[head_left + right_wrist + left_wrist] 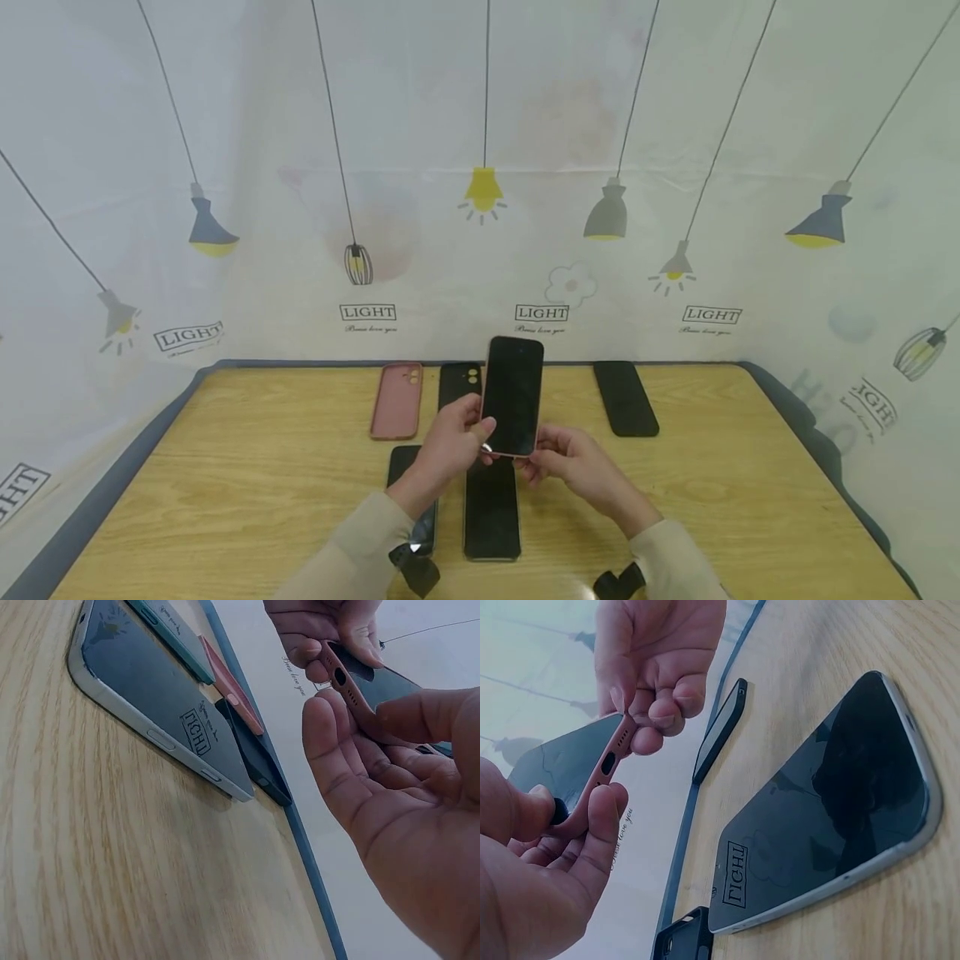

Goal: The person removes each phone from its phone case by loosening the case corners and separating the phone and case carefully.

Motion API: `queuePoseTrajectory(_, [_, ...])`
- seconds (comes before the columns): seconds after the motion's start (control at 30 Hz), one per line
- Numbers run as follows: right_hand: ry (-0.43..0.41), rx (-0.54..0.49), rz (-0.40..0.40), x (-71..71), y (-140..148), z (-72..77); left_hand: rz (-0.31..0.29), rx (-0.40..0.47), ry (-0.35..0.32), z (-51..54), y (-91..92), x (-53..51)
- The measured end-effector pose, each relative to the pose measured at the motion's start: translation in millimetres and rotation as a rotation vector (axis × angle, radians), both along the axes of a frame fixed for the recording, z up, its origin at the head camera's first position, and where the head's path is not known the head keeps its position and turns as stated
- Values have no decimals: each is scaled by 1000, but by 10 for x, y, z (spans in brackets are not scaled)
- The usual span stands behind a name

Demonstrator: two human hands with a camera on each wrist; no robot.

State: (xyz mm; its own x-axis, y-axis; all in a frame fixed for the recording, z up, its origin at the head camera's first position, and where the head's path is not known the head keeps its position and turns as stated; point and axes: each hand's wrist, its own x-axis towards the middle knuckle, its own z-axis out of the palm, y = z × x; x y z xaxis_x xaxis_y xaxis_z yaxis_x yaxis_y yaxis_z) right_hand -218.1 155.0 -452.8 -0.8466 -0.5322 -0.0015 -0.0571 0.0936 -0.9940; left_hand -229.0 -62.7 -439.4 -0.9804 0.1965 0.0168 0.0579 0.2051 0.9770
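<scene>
A phone with a dark screen (513, 396) is held up above the table, and a pink case edge (592, 782) with port cut-outs wraps its lower end. My left hand (452, 440) grips its left lower side, thumb over the front corner. My right hand (573, 467) pinches the bottom right corner between thumb and fingers; in the right wrist view the right thumb lies on the pink rim (360, 705). Under the held phone, a silver-edged phone (492, 517) lies face up on the table. How the upper end sits in the case is hidden.
Along the table's (247, 483) back edge lie a pink case (396, 402), a black case (456, 383) and, to the right, a black phone or case (627, 398). Another phone (424, 525) lies partly under my left forearm. A printed cloth (420, 100) hangs behind.
</scene>
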Motion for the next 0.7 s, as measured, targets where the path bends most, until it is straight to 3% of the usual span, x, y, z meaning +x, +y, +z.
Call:
queuePoseTrajectory(0.33, [-41,-32,-37,-6,-47,-36,12,55,20,7,40,31])
queuePoseTrajectory(0.7, [-59,-37,-79,7,-81,10,26,26,50,17,46,20])
